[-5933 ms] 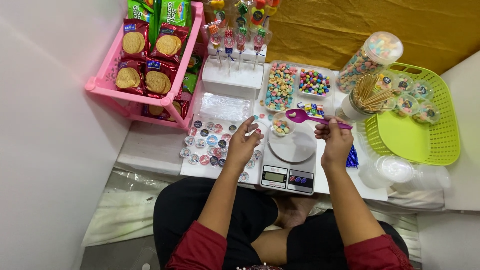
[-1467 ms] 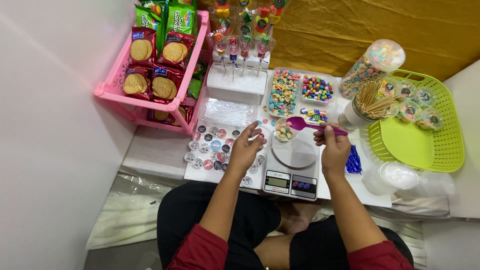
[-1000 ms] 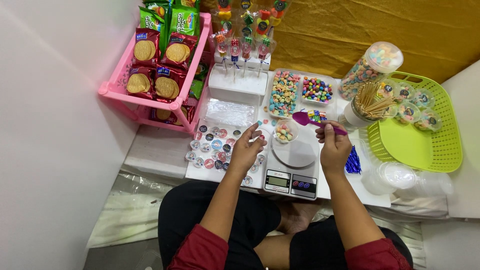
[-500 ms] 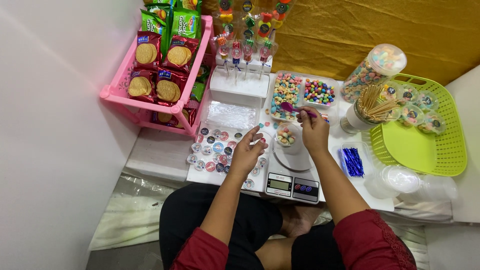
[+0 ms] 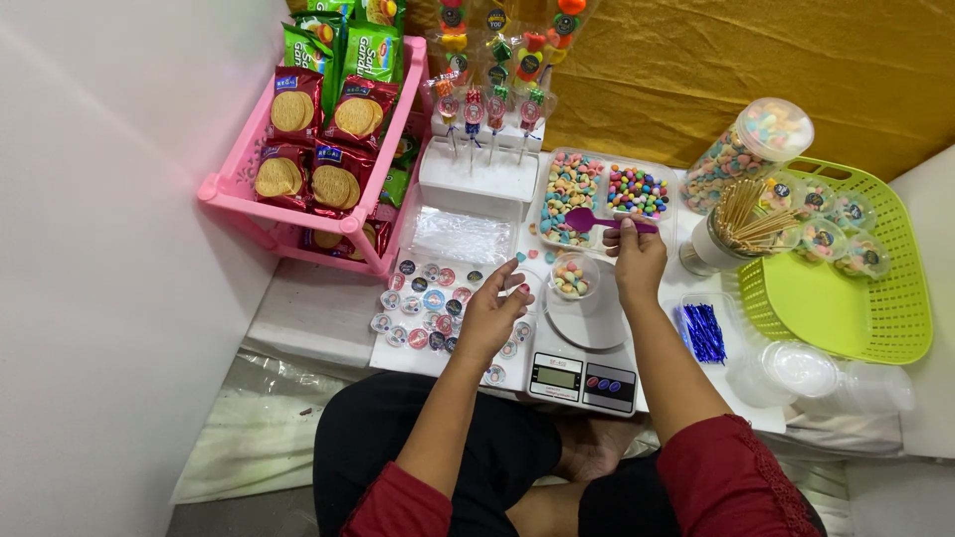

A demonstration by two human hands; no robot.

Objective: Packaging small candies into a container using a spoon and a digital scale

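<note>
R hand (image 5: 637,267) pinched the purple spoon (image 5: 597,220), bowl over the pastel candy tray (image 5: 568,185) at the worktop's far edge. Small cup (image 5: 572,275) sat at the scale's (image 5: 587,338) far-left edge. L hand (image 5: 489,313) hovered half-open beside it, holding nothing (steady the cup). Best: scoop shallow, keep spoon level.

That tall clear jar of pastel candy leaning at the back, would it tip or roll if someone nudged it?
The tall clear plastic jar of pastel candy is probably heavy for its size, since it looks nearly full. It already leans, so a nudge might topple it. Being round, it would likely roll toward the lime-green plastic basket.
</note>
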